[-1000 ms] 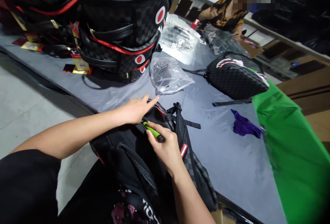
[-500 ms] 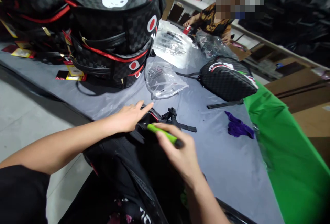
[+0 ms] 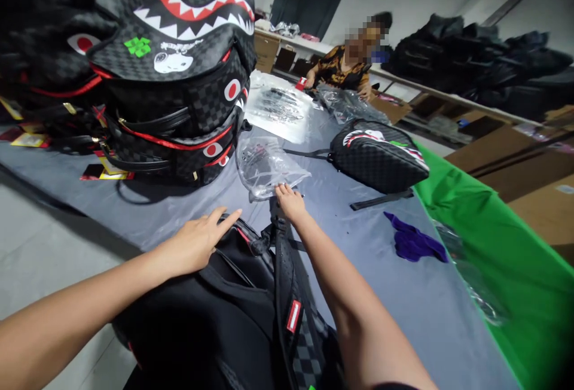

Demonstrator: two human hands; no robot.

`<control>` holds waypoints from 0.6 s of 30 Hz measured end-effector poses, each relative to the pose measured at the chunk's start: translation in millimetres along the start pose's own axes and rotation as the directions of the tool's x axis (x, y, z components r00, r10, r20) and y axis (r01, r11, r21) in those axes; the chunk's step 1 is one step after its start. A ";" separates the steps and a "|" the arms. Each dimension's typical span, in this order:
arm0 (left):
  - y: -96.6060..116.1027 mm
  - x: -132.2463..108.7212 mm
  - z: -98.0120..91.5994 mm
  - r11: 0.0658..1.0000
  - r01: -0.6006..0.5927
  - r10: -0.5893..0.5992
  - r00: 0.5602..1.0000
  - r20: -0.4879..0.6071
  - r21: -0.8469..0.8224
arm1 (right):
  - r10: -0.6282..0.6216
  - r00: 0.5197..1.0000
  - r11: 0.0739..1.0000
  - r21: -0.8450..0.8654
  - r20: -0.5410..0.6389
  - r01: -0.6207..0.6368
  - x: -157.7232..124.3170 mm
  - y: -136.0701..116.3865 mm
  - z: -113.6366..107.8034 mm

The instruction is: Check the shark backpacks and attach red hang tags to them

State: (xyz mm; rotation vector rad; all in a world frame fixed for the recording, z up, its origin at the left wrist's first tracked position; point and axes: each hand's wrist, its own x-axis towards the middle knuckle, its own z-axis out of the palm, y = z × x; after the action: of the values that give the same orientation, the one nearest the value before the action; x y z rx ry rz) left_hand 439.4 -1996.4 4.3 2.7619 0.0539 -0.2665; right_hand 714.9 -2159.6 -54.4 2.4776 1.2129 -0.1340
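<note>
A black backpack (image 3: 242,294) lies on my lap and against the table edge, its shoulder strap with a red label (image 3: 293,316) facing up. My left hand (image 3: 195,243) rests on its upper edge beside the zipped pocket, fingers stretched and apart. Beyond the backpack's strap buckle (image 3: 278,224), my right hand (image 3: 291,203) reaches to the near edge of a clear plastic bag (image 3: 269,165). Its fingers are curled together, and what is under them is hidden. Small items show through the bag, too blurred to name. The green marker is out of sight.
Stacked checkered backpacks (image 3: 170,97) with shark mouths and hang tags stand at left. Another backpack (image 3: 381,157) lies ahead right, near a purple cloth (image 3: 415,240). A green sheet (image 3: 484,210) covers the right side. Across the table (image 3: 385,318), a person (image 3: 343,67) handles things.
My right hand has moved forward from the backpack to the plastic bag, and the green marker is no longer visible. My left hand stays on the backpack. The view has tilted up.
</note>
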 end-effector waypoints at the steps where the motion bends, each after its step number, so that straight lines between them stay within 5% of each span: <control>1: -0.9 0.3 -0.7 1.000 0.008 -0.008 1.000 -0.004 0.002 | -0.005 1.000 1.000 0.009 0.025 0.005 1.0 0.0 1.6; 6: -2.9 2.0 -2.1 1.000 0.019 -0.020 1.000 -0.005 -0.013 | -0.077 0.988 0.995 0.070 0.134 0.068 -32.9 -15.1 8.2; 10: -1.9 1.7 -3.1 0.999 0.032 -0.032 0.999 0.000 -0.012 | -0.016 0.992 0.995 0.101 0.123 0.004 -55.7 -30.6 1.6; 18: -1.3 0.0 -0.5 0.999 0.021 -0.020 1.000 -0.018 0.028 | 0.054 0.998 0.990 0.132 -0.014 -0.051 -33.5 -35.5 -0.5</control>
State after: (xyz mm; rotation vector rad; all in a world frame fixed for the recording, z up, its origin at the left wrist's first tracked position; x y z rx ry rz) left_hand 439.4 -1995.0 4.3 2.7931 0.0838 -0.2498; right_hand 666.3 -2164.5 -56.0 2.6272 1.1795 -0.1848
